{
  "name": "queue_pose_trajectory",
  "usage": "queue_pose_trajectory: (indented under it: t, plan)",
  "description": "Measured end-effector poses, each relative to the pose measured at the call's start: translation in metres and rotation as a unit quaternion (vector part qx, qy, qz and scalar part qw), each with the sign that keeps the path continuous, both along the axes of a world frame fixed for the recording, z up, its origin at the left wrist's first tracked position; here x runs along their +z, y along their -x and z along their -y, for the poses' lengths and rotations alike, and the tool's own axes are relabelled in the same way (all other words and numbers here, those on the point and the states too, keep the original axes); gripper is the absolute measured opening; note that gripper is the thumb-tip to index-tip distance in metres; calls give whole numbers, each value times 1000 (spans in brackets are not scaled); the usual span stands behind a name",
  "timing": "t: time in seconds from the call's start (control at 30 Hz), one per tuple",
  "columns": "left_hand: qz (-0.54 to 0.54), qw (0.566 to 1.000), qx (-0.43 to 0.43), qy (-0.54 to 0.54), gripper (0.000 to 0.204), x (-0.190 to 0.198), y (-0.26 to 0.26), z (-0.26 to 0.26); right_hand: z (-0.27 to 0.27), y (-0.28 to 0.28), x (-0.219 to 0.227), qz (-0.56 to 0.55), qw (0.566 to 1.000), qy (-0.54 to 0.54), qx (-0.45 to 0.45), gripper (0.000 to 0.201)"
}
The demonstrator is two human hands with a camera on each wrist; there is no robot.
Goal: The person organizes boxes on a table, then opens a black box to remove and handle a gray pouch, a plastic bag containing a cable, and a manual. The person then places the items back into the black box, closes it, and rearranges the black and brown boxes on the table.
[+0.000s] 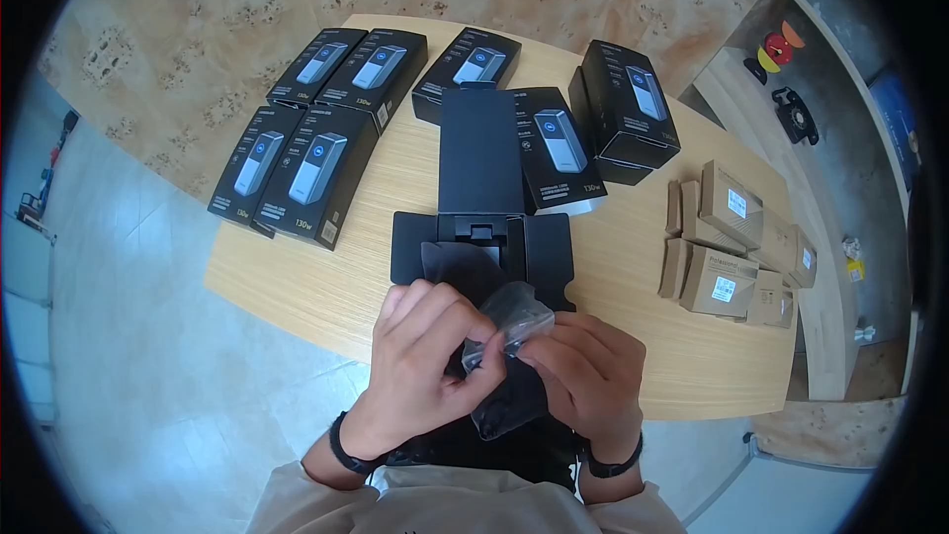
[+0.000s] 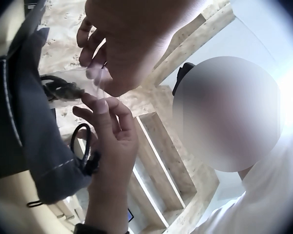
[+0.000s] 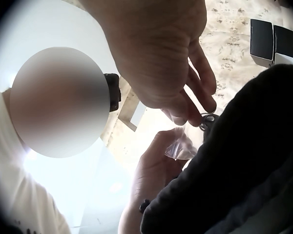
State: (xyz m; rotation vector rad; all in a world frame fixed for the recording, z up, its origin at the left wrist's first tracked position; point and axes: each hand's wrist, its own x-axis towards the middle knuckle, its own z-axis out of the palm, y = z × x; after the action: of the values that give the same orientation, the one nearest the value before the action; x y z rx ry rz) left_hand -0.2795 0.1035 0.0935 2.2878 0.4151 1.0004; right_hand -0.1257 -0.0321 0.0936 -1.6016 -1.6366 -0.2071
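Between both hands is a small clear plastic bag point(image 1: 522, 309), crinkled, with a dark coiled cable point(image 2: 63, 90) showing inside it in the left wrist view. My left hand point(image 1: 420, 351) pinches one edge of the bag between thumb and forefinger. From the other side, my right hand point(image 1: 596, 371) grips it with thumb and curled fingers. A dark grey fabric pouch point(image 1: 514, 403) with a drawstring lies beneath the hands. Just beyond them stands an opened black box point(image 1: 479, 163), its lid raised and side flaps spread; part of its inside is hidden by the pouch.
Several black printed boxes point(image 1: 314, 170) stand at the table's left, with more point(image 1: 633, 99) at the back. Small brown cartons point(image 1: 727, 282) are grouped at the right. Past the table's right edge, a shelf holds a black telephone point(image 1: 794, 116).
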Motion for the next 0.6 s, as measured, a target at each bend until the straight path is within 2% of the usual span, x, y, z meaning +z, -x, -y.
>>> queue_pose_trajectory:
  t: [0.43,0.6]
  plan:
    - [-38,999,10,21,18,6,4,3,3,2,0,-12,1000,9,20,19]
    - [-39,999,27,-13,20,9,4,6,3,3,0,-18,1000,12,18,20]
